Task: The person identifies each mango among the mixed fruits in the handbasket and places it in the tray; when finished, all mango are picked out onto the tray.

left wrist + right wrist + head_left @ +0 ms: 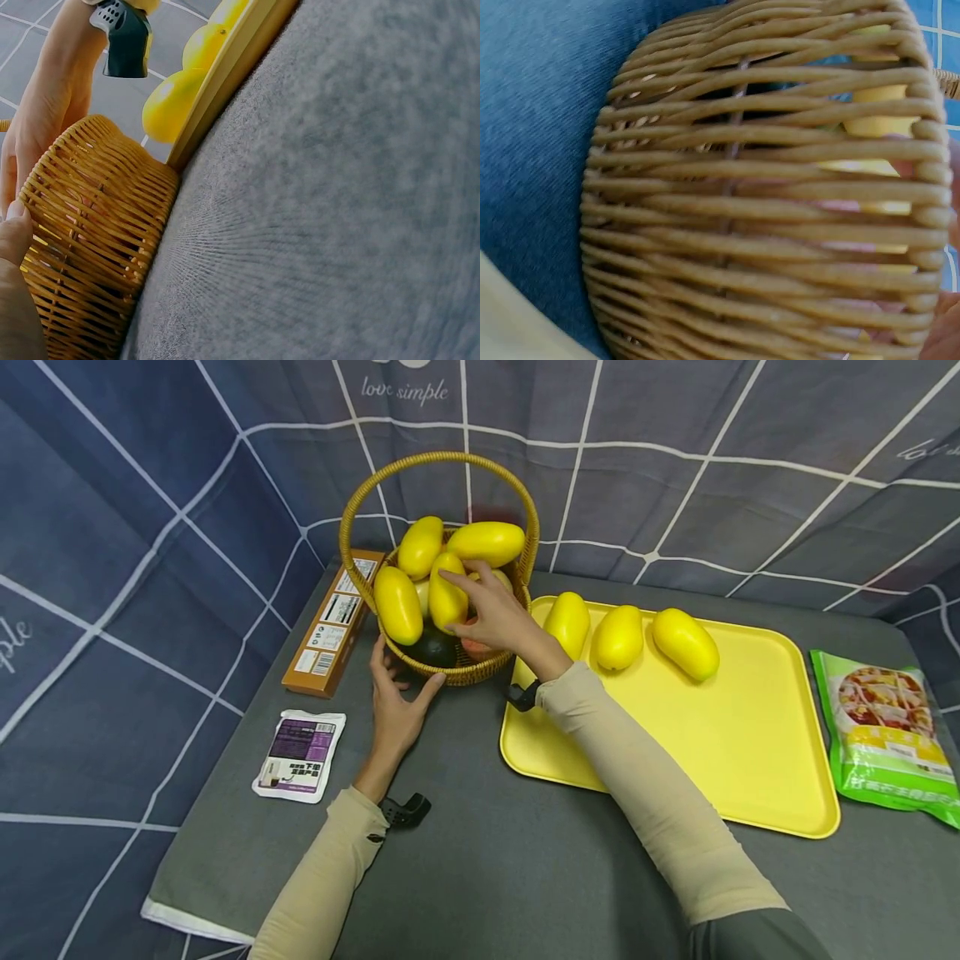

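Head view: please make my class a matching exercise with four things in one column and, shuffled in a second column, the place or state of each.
Things
1. wicker basket
2. tray
3. long brown box
4. green-and-white packet

Places or states
A. bearing three yellow fruits
B. rightmost, beyond the tray
C. its handle arching above piled fruit
D. left of the wicker basket

Right pairs: 1-C, 2-A, 3-D, 4-B.

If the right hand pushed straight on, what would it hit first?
The right hand would likely meet the yellow fruit by its thumb and index finger, in the basket; depth is unclear, they may already touch.
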A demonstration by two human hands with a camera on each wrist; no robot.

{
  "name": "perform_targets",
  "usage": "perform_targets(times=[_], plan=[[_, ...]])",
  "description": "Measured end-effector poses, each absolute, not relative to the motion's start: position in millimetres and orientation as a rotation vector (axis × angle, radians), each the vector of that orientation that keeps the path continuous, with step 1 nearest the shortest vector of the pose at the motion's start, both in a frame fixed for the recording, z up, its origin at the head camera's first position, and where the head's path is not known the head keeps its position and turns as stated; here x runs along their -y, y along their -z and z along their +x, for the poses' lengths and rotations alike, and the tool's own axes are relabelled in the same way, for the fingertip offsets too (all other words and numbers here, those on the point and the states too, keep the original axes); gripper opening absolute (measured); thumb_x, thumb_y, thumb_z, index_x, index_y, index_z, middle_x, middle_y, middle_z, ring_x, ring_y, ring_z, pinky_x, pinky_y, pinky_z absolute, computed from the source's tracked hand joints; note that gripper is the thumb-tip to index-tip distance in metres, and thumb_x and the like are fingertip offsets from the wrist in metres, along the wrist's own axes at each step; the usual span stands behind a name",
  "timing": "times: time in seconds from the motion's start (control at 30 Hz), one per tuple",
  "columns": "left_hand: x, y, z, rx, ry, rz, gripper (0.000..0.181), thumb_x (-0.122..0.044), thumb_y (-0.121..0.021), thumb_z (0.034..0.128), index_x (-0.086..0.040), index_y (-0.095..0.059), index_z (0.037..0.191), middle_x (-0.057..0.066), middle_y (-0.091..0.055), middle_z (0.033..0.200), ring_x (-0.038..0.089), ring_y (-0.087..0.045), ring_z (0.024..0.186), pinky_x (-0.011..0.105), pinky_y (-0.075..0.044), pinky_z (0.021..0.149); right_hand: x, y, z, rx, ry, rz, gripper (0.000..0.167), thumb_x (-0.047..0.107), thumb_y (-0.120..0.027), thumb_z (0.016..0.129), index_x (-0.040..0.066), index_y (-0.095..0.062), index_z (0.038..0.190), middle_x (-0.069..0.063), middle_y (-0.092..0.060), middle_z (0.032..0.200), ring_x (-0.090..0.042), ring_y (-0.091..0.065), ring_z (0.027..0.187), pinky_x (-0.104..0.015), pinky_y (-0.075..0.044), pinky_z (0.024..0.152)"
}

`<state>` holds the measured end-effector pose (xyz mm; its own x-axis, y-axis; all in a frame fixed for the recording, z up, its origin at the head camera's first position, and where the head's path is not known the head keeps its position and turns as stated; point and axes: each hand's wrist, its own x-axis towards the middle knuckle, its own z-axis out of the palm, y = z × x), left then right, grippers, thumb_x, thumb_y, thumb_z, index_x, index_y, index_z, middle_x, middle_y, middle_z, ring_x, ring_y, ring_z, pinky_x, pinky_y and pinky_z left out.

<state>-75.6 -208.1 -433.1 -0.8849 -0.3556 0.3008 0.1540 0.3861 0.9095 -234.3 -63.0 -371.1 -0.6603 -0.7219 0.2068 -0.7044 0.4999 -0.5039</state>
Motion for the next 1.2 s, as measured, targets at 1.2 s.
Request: perform_targets(times=[1.2], plan=[[222.8, 469.4, -87.6, 2.219, 1.46, 0.18, 0.098, -0.023, -0.078, 0.0845, -0.026, -0.012, 0.156, 0.018, -0.041, 0.141, 0.035, -0.047, 0.121, 0.046, -0.041, 0.091, 42.5, 368.3, -222.8, -2.786, 1.146, -1.294, 0.08, 0.045, -0.084, 0.074, 0.022, -0.05, 0.143, -0.02, -0.033, 0.146, -0.032, -0.047, 0.125, -0.045, -0.043, 0.103]])
